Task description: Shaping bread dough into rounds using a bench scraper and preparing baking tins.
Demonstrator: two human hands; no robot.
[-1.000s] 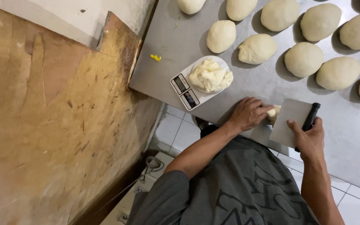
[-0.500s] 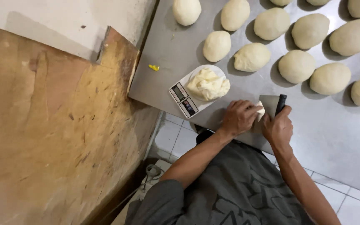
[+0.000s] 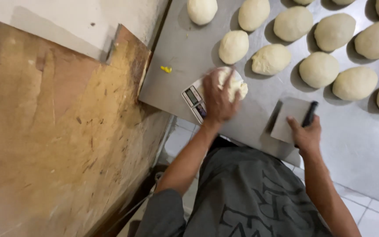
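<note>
My left hand (image 3: 218, 98) lies over the lump of dough (image 3: 237, 85) on the small kitchen scale (image 3: 192, 97), fingers spread across it. My right hand (image 3: 305, 134) grips the black handle of a flat metal dough scraper (image 3: 288, 120), whose blade rests on the steel table (image 3: 185, 48). Several rounded dough balls (image 3: 271, 59) lie in rows on the far side of the table, just beyond the scale and the scraper.
A worn brown wooden board (image 3: 53, 136) stands to the left of the table. A small yellow scrap (image 3: 166, 69) lies on the steel near the table's left edge. White floor tiles (image 3: 376, 210) show below the table's near edge.
My left hand has moved from beside the scraper to the dough on the scale. My right hand has shifted right with the scraper.
</note>
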